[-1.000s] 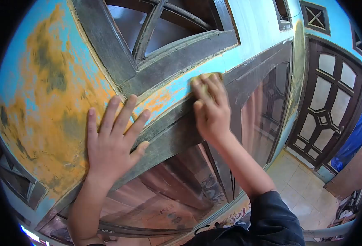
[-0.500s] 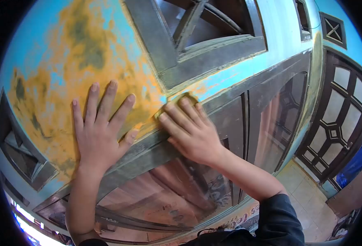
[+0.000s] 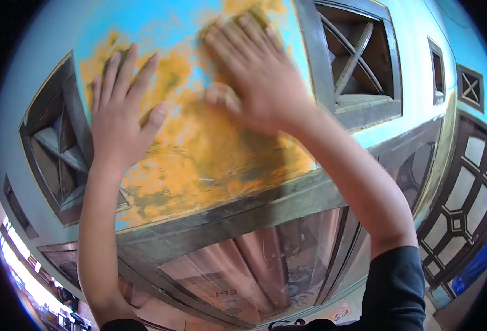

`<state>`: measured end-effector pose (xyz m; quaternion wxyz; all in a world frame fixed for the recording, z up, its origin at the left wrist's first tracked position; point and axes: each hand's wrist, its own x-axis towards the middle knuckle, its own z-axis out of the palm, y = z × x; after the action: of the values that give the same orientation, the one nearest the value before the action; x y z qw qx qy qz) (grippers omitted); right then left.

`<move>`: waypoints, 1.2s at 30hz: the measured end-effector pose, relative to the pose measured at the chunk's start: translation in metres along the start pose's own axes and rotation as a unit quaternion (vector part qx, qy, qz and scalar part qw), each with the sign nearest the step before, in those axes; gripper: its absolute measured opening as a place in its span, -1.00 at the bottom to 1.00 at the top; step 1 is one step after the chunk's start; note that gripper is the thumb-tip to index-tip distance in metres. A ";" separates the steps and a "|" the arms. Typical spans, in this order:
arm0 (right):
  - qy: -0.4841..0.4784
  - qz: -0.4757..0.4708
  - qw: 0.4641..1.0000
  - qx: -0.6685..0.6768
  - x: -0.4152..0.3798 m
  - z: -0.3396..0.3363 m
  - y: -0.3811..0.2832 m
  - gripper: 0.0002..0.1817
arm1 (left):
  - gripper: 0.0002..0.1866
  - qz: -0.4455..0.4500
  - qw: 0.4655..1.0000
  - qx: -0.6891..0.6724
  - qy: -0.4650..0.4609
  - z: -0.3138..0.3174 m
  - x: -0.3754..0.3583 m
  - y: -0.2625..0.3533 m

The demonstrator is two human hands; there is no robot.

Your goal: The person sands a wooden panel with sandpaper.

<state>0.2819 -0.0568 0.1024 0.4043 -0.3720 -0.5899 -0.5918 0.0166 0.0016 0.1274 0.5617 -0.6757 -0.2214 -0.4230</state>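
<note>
- The sanding pad (image 3: 254, 16), a yellowish piece only partly visible under the fingertips of the right hand (image 3: 254, 71), is pressed against the wall (image 3: 199, 143) near the top of the view, on the boundary between blue paint and scraped orange patches.
- The right hand lies flat over the pad with fingers stretched out and close together, holding it to the wall; the hand is blurred, so the pad's exact outline cannot be told.
- The left hand (image 3: 119, 116) rests just beside it to the left, open, fingers spread, palm flat on the orange-stained part of the wall, holding nothing.
- Both forearms rise from the bottom of the view; the right one ends in a dark sleeve (image 3: 395, 287).
- Below the hands, a dark weathered wooden beam (image 3: 243, 212) crosses the wall, and under it sits a glass pane (image 3: 243, 270) with reddish curtain folds behind.
- Left of the left hand is a dark vent opening (image 3: 53, 138) with crossed slats, its frame close to the little finger.
- Right of the right hand is another crossed-slat vent (image 3: 359, 60), its frame near the pad.
- Farther right, smaller vents (image 3: 439, 74) line the blue wall, and a dark door (image 3: 464, 204) with frosted panes stands well apart.
</note>
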 end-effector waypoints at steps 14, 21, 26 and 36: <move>0.008 -0.054 0.998 -0.044 0.044 0.014 -0.032 -0.18 | -0.36 -0.038 0.996 0.011 0.074 0.010 0.014 -0.036; 0.039 -0.017 0.998 -0.055 0.064 0.013 0.032 -0.22 | -0.38 -0.059 0.994 0.013 0.095 0.015 0.010 -0.036; 0.025 -0.014 0.998 -0.058 0.059 0.018 -0.026 -0.20 | -0.38 -0.063 0.994 0.006 0.093 0.014 0.010 -0.035; 0.024 0.115 0.990 -0.075 0.105 0.010 0.010 -0.25 | -0.38 -0.072 0.993 -0.003 0.089 0.015 0.008 -0.035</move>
<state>0.2491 -0.0503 0.2028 0.4551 -0.4522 -0.4871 -0.5926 -0.0020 0.0236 0.1536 0.5450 -0.6195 -0.2172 -0.5216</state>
